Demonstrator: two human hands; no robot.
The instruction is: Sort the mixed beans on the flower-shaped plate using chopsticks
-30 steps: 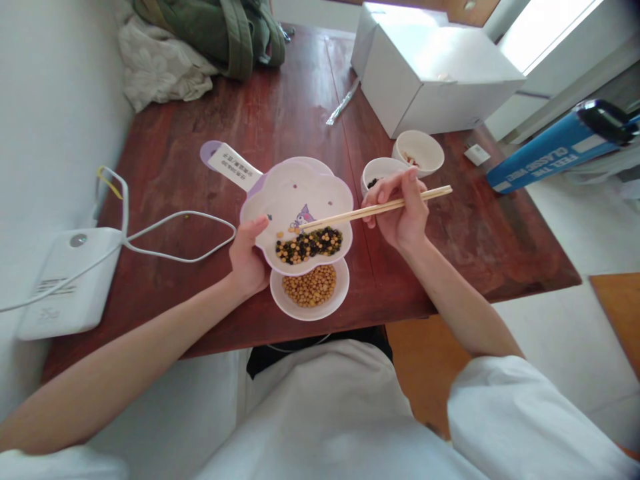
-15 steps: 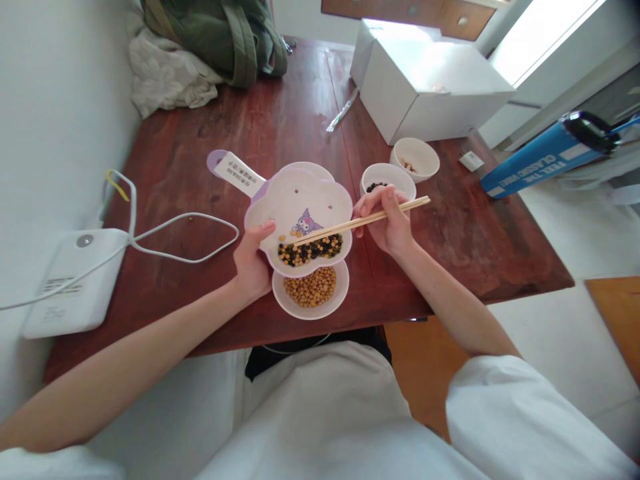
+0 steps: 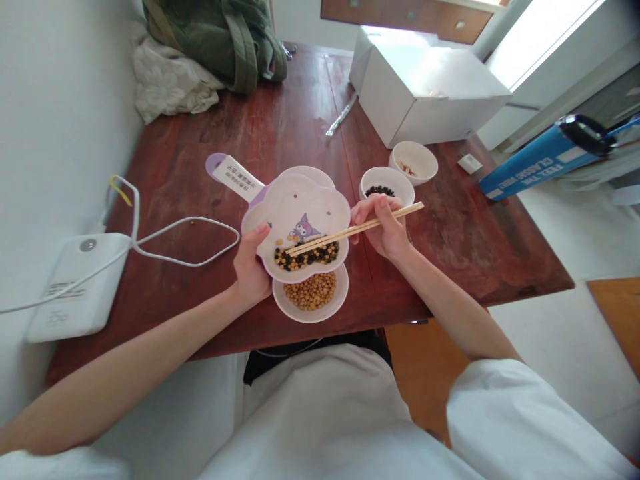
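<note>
My left hand (image 3: 251,267) is closed on the near-left rim of a white and purple flower-shaped dish (image 3: 273,210), its thumb lying over the inside. A cartoon figure decorates the dish, and a paper label (image 3: 239,178) covers its handle. Mixed black and yellow beans (image 3: 307,255) have gathered along its near side, tilted down. Between the fingers of my right hand (image 3: 384,225) is a pair of wooden chopsticks (image 3: 357,229), their tips among those beans. Partly covered by the dish, a white bowl (image 3: 339,303) of yellow beans (image 3: 311,291) stands below it.
Behind my right hand are a bowl of black beans (image 3: 381,190) and a bowl with a few reddish pieces (image 3: 413,160). A white box (image 3: 425,87), a blue bottle (image 3: 537,163), a small charger (image 3: 470,163), a green bag (image 3: 245,47) and a corded power bank (image 3: 80,287) surround the workspace.
The chopstick tips and my right hand have shifted slightly left and down. The dish has moved slightly left and down in my left hand.
</note>
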